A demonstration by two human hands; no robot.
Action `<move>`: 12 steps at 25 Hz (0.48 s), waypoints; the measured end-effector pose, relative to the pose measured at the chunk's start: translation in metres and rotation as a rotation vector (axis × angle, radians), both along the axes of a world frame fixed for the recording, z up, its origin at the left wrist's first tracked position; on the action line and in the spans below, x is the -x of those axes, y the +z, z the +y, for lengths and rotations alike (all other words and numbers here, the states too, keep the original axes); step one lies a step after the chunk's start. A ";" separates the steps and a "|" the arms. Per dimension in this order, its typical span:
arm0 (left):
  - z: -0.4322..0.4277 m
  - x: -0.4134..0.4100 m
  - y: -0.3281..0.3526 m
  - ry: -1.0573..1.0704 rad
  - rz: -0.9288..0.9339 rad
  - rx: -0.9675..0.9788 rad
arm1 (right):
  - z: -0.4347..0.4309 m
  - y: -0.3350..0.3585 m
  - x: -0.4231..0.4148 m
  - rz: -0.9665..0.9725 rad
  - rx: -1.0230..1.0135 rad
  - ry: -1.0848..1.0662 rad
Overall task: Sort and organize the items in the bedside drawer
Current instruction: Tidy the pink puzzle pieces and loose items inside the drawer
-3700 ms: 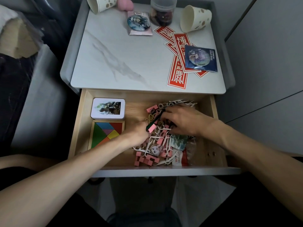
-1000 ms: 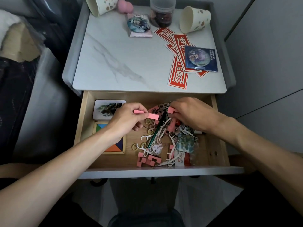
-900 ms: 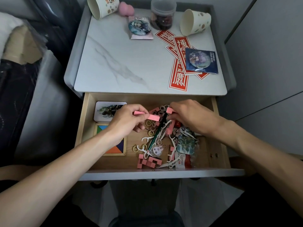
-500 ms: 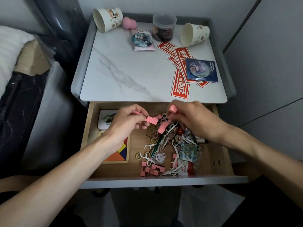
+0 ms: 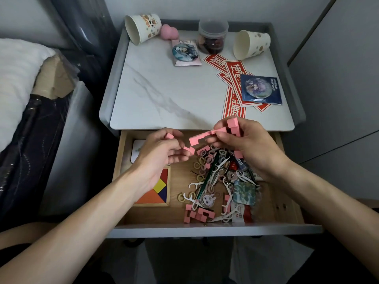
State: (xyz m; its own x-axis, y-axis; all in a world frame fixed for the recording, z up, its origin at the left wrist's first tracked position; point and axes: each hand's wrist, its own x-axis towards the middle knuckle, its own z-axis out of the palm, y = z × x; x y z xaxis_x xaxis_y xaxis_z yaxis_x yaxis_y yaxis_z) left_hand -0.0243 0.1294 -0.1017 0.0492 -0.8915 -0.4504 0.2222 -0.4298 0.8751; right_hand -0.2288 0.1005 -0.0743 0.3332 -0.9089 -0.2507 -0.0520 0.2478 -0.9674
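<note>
The wooden drawer (image 5: 287, 214) stands pulled out below the marble bedside top. Above its back edge my left hand (image 5: 162, 154) grips small pink block pieces (image 5: 169, 136). My right hand (image 5: 246, 144) holds several pink block pieces (image 5: 205, 136), one long bar sticking out toward the left hand. In the drawer lies a jumble of hair ties (image 5: 202, 167), white floss picks (image 5: 192, 184), a green pencil (image 5: 206, 181), more pink blocks (image 5: 198, 214), a patterned packet (image 5: 245, 193) and a colourful tangram puzzle (image 5: 158, 191). A white tin (image 5: 136, 150) is partly hidden by my left hand.
On the marble top (image 5: 164, 89) lie two tipped paper cups (image 5: 141, 27) (image 5: 251, 47), a pink sponge (image 5: 169, 32), a clear jar (image 5: 212, 36), two badge packets (image 5: 185, 53) (image 5: 260, 89) and red paper strips (image 5: 233, 95). A bed with a white pillow (image 5: 18, 74) stands at the left.
Both hands have lifted out of the drawer's clutter with pink blocks. The right hand now holds more pieces, raised to the tabletop's front edge. The view has tilted up.
</note>
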 end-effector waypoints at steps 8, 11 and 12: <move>0.004 0.000 -0.002 -0.139 0.019 0.060 | 0.001 -0.003 0.000 -0.178 -0.236 -0.006; 0.004 0.002 -0.001 -0.160 -0.022 0.062 | 0.001 -0.005 0.000 -0.158 -0.267 0.042; 0.004 0.001 -0.001 -0.153 -0.066 0.085 | 0.001 -0.005 -0.001 -0.166 -0.279 0.033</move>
